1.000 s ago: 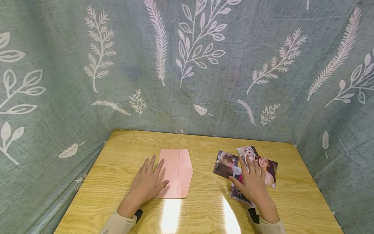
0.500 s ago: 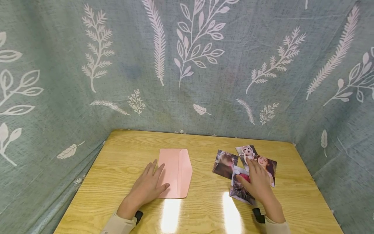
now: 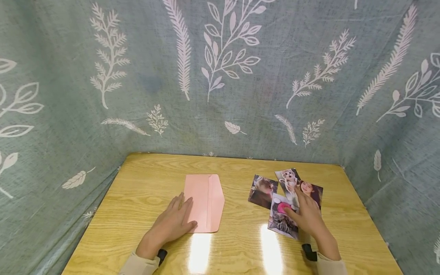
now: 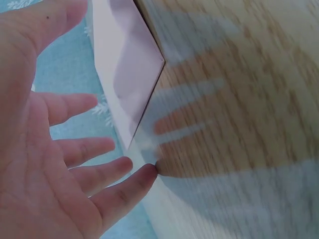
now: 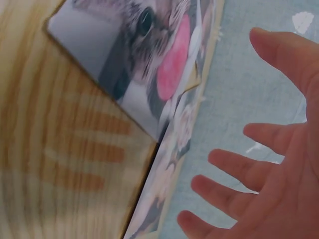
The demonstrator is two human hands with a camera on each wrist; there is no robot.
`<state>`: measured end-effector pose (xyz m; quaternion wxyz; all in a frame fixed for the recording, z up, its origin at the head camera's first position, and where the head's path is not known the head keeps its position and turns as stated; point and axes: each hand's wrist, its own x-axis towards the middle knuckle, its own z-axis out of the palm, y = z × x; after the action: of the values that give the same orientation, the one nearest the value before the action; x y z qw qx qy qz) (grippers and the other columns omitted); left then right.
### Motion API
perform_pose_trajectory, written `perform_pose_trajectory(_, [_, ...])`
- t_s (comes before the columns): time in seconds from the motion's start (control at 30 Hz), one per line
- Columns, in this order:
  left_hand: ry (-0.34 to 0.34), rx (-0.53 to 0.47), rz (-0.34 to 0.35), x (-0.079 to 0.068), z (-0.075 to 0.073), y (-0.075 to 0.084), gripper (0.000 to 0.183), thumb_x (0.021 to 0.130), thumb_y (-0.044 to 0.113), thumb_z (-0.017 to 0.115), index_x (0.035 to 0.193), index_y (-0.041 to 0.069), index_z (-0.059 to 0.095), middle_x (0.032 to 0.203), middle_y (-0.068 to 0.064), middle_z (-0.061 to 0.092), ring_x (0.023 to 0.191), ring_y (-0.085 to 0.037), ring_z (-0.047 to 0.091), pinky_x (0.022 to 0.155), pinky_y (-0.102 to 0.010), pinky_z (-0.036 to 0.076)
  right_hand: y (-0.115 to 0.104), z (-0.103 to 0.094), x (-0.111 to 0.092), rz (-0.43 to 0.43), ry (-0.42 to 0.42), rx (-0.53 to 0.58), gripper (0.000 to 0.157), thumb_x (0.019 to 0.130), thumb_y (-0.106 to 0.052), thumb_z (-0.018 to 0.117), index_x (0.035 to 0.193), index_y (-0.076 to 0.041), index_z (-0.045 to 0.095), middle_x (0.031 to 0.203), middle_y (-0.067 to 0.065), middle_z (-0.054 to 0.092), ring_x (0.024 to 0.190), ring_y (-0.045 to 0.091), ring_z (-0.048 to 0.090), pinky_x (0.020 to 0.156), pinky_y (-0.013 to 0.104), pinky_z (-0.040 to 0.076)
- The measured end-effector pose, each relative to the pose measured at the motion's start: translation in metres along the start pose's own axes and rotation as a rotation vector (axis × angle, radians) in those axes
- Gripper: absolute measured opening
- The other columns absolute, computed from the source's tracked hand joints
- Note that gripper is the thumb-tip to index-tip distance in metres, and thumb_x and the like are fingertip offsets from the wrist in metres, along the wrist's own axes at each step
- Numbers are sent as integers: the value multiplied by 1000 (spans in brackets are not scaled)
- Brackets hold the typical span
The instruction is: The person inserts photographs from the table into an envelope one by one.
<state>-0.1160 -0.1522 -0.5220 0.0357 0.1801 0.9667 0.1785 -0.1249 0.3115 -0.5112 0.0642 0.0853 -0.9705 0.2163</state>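
A pink envelope (image 3: 201, 202) lies flat with its pointed flap to the right. My left hand (image 3: 172, 221) overlaps its left edge, fingers spread; in the left wrist view the little fingertip meets the tabletop. Several photo prints lie on the right: a brown blurry one (image 3: 262, 193), a white kitten (image 3: 287, 177), a person's portrait (image 3: 313, 189), and a grey tabby cat with a pink patch (image 3: 282, 219), whose corner laps over its neighbours. Above them hovers my right hand (image 3: 309, 215), fingers apart and holding nothing; it hides parts of the portrait and cat prints.
Both hands are over a light wooden table (image 3: 237, 214) with glare patches near its front. A grey-green leaf-patterned cloth (image 3: 220, 114) hangs close around the back and sides. Black straps (image 3: 309, 252) circle the wrists.
My right hand has drawn back and to the right across the prints, uncovering the tabby cat and kitten photos. The left hand stays almost in place by the envelope.
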Motion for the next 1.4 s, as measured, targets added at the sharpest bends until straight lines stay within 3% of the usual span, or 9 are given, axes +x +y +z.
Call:
perform_pose_trajectory(0.2, [-19, -11, 15, -2, -1, 0, 81, 82, 52, 61, 145, 12, 31, 148, -22, 19, 132, -40, 21, 97, -54, 33, 6, 2, -1, -1, -45, -16, 83, 80, -41, 69, 139, 4, 32, 131, 33, 38, 117, 50, 35, 94, 64, 24])
perform_pose_trajectory(0.7, [-47, 8, 28, -2, 1, 0, 80, 81, 52, 63, 143, 10, 34, 146, -21, 25, 131, -38, 27, 100, -52, 29, 12, 7, -3, 19, -86, 0, 85, 79, -41, 70, 138, 6, 31, 128, 36, 38, 114, 53, 36, 89, 66, 28])
perform_pose_trajectory(0.97, [-41, 13, 32, -2, 2, -1, 81, 80, 50, 65, 142, 8, 35, 145, -22, 26, 130, -39, 27, 98, -54, 30, 13, 9, -4, 19, -78, -18, 85, 78, -43, 70, 137, 7, 33, 126, 36, 40, 113, 55, 36, 90, 67, 27])
perform_pose_trajectory(1.2, [-49, 18, 29, -2, 3, -1, 81, 79, 50, 66, 142, 9, 36, 145, -22, 27, 130, -39, 27, 98, -55, 31, 20, 11, -2, 20, -49, -2, 79, 79, -34, 71, 135, 8, 35, 125, 37, 41, 114, 54, 36, 91, 65, 28])
perform_pose_trajectory(1.4, [-55, 16, 23, -2, 3, -1, 81, 79, 50, 66, 142, 9, 35, 146, -22, 26, 131, -38, 27, 97, -56, 31, 31, 4, 4, 76, -73, 3, 79, 82, -38, 67, 137, 6, 33, 129, 36, 37, 116, 55, 32, 89, 68, 26])
